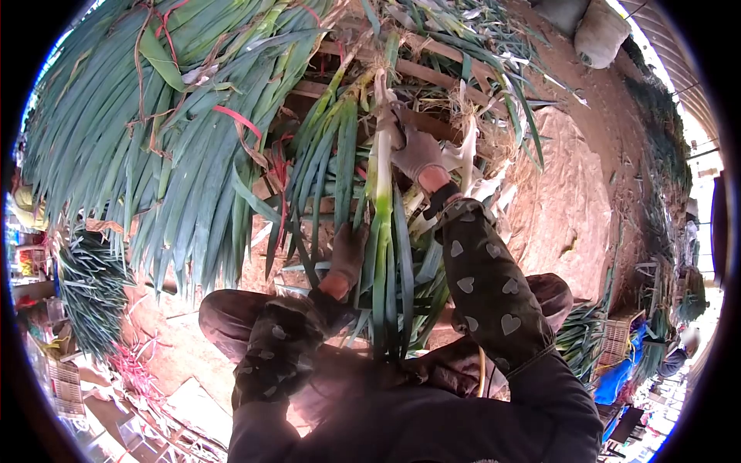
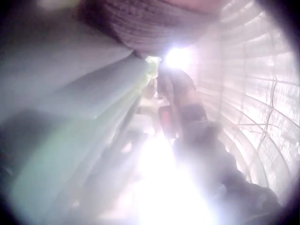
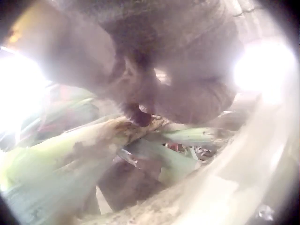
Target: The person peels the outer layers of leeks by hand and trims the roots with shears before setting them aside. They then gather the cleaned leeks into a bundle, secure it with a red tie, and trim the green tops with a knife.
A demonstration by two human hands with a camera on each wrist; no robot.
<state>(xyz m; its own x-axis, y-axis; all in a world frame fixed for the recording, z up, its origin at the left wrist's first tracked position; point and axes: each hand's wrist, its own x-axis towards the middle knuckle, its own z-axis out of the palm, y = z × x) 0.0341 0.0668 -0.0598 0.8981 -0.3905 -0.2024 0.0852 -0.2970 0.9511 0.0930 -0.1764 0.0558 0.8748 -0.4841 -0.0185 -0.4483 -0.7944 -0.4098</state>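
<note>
A large leek point(image 1: 383, 185) lies lengthwise in front of the person, its white root end pointing away and its green leaves towards the lap. The gloved left hand point(image 1: 347, 253) grips its leaves low down, and the left wrist view shows the glove point(image 2: 150, 26) right above broad green leaves point(image 2: 89, 93). Up by the white stalk is the gloved right hand point(image 1: 419, 150). Its curled fingers point(image 3: 187, 101) and thumb pinch the brownish outer layer of the stalk point(image 3: 70, 150) in the right wrist view.
A big heap of leeks point(image 1: 154, 154) fills the left side. More leeks with roots point(image 1: 471, 116) lie at the far side over wooden slats point(image 1: 432, 73). Pale sheeting point(image 1: 559, 208) covers ground at the right. Red ties point(image 1: 238, 119) lie among the leaves.
</note>
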